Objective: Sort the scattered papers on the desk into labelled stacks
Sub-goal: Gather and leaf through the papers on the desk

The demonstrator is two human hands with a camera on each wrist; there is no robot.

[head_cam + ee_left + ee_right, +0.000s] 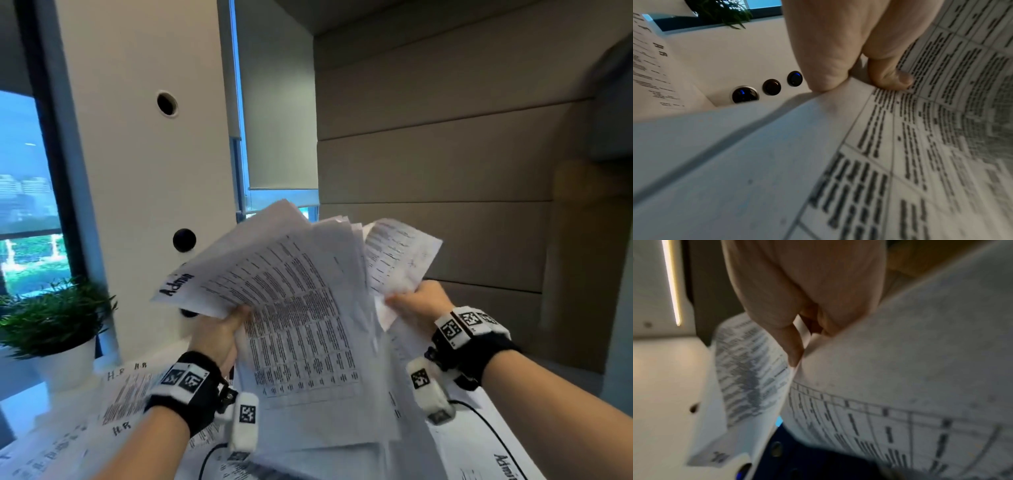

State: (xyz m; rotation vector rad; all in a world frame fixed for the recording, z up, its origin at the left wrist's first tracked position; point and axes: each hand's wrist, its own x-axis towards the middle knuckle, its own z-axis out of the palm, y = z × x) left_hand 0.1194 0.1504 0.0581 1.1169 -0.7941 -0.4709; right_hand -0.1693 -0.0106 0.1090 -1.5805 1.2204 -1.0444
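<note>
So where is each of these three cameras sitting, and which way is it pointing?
Head: worn on the head, facing forward and down at a fanned bundle of papers; both forearms, left hand and right hand show.
Left wrist: on the left wrist, looking along the hand; fingers pinch a printed sheet.
Right wrist: on the right wrist, looking along the hand; fingers pinch the papers.
Shared: head and left wrist views both show the potted plant and the round wall buttons.

Thin matt printed paper sheets [301, 308]; glossy black plastic buttons [771, 86]; fuzzy black cloth wrist straps [191, 394]; smooth white plant pot [68, 363].
</note>
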